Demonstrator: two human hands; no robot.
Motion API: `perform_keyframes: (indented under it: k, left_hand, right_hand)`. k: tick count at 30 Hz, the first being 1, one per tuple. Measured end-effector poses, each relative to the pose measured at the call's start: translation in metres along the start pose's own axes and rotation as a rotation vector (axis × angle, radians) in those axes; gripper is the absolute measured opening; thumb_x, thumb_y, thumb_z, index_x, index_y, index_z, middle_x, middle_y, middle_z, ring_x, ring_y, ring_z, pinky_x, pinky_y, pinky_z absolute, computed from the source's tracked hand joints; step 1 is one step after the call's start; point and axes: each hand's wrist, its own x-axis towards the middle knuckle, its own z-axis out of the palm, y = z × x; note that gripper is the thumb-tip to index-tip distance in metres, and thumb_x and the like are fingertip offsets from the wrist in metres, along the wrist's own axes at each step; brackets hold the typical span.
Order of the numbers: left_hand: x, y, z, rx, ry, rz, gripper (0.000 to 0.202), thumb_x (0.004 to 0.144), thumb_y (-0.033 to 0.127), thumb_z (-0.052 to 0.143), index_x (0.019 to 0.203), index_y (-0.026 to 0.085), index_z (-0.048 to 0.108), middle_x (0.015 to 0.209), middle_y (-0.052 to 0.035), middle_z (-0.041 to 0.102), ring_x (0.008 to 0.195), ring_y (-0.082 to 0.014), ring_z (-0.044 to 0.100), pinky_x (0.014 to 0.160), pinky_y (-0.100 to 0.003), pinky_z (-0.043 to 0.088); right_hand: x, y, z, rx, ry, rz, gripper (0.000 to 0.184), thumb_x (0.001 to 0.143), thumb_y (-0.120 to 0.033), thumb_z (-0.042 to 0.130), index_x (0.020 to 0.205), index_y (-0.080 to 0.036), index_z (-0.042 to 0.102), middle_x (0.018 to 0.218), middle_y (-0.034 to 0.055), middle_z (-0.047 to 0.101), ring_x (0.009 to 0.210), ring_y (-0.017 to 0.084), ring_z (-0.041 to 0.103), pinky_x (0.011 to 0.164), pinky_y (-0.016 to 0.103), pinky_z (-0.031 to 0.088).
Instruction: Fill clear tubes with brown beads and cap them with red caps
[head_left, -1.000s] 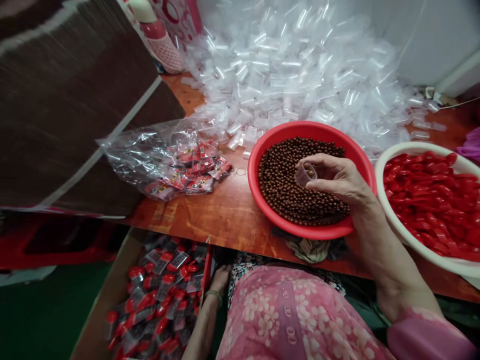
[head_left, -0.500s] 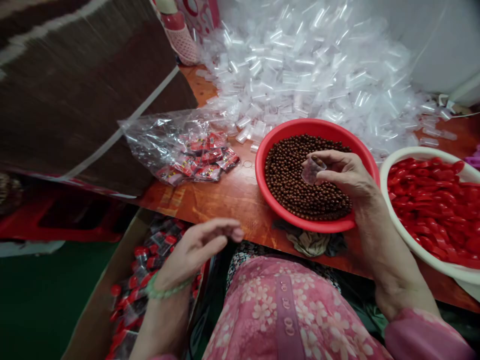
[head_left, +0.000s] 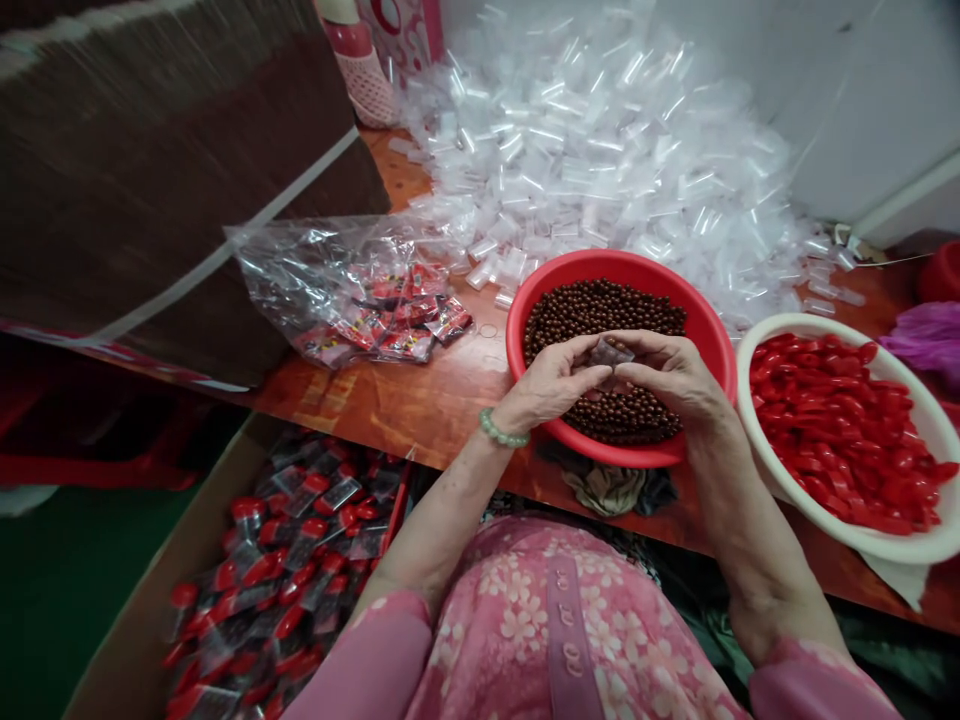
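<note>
Over the red basin [head_left: 517,330] my two hands meet around a small clear plastic container [head_left: 610,352]. My left hand [head_left: 559,380], with a green bead bracelet on its wrist, pinches the container from the left. From the right, my right hand [head_left: 667,370] grips it between thumb and fingers. A few brown balls seem to show at its top, partly hidden by the fingers. Below lie many shiny brown balls [head_left: 600,305] filling the basin. Right beside it, a cream basin [head_left: 750,370] holds a heap of red plastic caps [head_left: 840,420].
A large pile of clear containers [head_left: 600,150] covers the table's back. Small red packets [head_left: 405,320] lie in a clear bag at left, near a strapped brown stack [head_left: 187,150]. Below left, a carton holds red-capped containers [head_left: 285,570]. A rag [head_left: 611,487] hangs under the basin.
My left hand has moved from above the carton, up and right, to take hold of the container. My right hand has shifted slightly left and down with it. The view has turned slightly.
</note>
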Motion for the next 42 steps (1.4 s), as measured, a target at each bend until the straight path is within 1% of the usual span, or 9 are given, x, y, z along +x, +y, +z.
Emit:
perform_keyframes:
  k: [4,11,19,23,28,31,35,38,42]
  left_hand:
    - [0.002,-0.006,-0.004,0.002,0.039,0.021,0.051,0.088,0.032,0.074,0.134,0.014,0.065,0.122,-0.012,0.075,0.099,-0.0192,0.074,0.087,-0.031,0.061]
    - [0.005,-0.005,-0.004,0.039,-0.004,0.037,0.043,0.085,0.03,0.075,0.124,0.013,0.07,0.115,-0.0094,0.074,0.098,-0.0163,0.069,0.089,-0.028,0.058]
    - [0.008,-0.005,-0.006,-0.014,0.033,0.026,0.029,0.083,0.031,0.078,0.103,0.013,0.069,0.101,-0.0052,0.069,0.088,-0.0122,0.065,0.078,-0.024,0.058]
    - [0.007,-0.005,-0.006,-0.021,0.007,-0.013,0.033,0.082,0.03,0.078,0.109,0.013,0.069,0.103,-0.0058,0.07,0.085,-0.0112,0.064,0.073,-0.022,0.057]
    - [0.007,-0.004,-0.006,-0.013,0.027,-0.034,0.036,0.081,0.029,0.079,0.112,0.013,0.07,0.109,-0.0074,0.07,0.086,-0.0116,0.065,0.075,-0.024,0.059]
    - [0.008,-0.006,-0.005,-0.05,0.039,-0.026,0.037,0.08,0.027,0.08,0.112,0.013,0.068,0.111,-0.0078,0.07,0.082,-0.0108,0.066,0.075,-0.026,0.06]
    - [0.007,-0.004,-0.006,-0.121,0.092,-0.029,0.047,0.078,0.027,0.083,0.119,0.016,0.063,0.11,-0.0072,0.073,0.077,-0.01,0.069,0.073,-0.025,0.06]
    - [0.002,0.001,-0.009,-0.21,0.094,-0.015,0.055,0.075,0.031,0.087,0.122,0.018,0.061,0.105,-0.0052,0.074,0.078,-0.0118,0.072,0.075,-0.026,0.061]
    - [-0.002,0.005,-0.011,-0.268,0.058,0.016,0.053,0.075,0.036,0.088,0.117,0.018,0.061,0.097,-0.0033,0.072,0.083,-0.0143,0.075,0.078,-0.027,0.061]
  right_hand:
    - [0.001,0.001,0.004,0.054,0.022,0.007,0.047,0.074,-0.034,0.091,0.118,-0.025,0.077,0.115,0.0037,0.079,0.095,0.017,0.076,0.077,0.027,0.065]
    - [0.0,-0.002,0.004,0.06,-0.007,0.018,0.043,0.071,-0.038,0.093,0.108,-0.025,0.076,0.101,0.0012,0.078,0.081,0.017,0.075,0.069,0.029,0.066]
    - [0.003,0.002,0.006,0.069,0.091,-0.042,0.037,0.067,-0.035,0.095,0.096,-0.025,0.075,0.092,-0.0005,0.078,0.077,0.018,0.074,0.071,0.033,0.065]
    - [0.005,-0.001,0.005,0.01,0.058,-0.04,0.039,0.063,-0.038,0.097,0.088,-0.023,0.071,0.087,-0.0007,0.073,0.076,0.014,0.068,0.069,0.028,0.059]
    - [0.005,-0.004,0.001,-0.04,0.021,0.044,0.045,0.063,-0.041,0.097,0.078,-0.021,0.059,0.071,-0.0062,0.058,0.06,0.008,0.051,0.053,0.02,0.042]
    - [0.006,-0.001,0.0,-0.006,0.026,0.054,0.047,0.063,-0.041,0.096,0.081,-0.023,0.057,0.073,-0.0066,0.058,0.06,0.008,0.051,0.053,0.02,0.042]
    - [0.006,-0.001,0.001,-0.026,0.063,0.018,0.048,0.062,-0.046,0.095,0.086,-0.024,0.06,0.081,-0.0044,0.065,0.069,0.012,0.062,0.065,0.026,0.054]
    - [-0.005,-0.011,-0.004,-0.234,0.124,-0.032,0.047,0.066,-0.05,0.092,0.096,-0.025,0.067,0.095,0.0011,0.073,0.09,0.019,0.07,0.087,0.036,0.059]
    - [-0.04,-0.029,-0.046,-0.558,0.346,-0.062,0.041,0.077,-0.049,0.083,0.108,-0.023,0.073,0.109,0.0062,0.077,0.102,0.022,0.071,0.102,0.043,0.055]
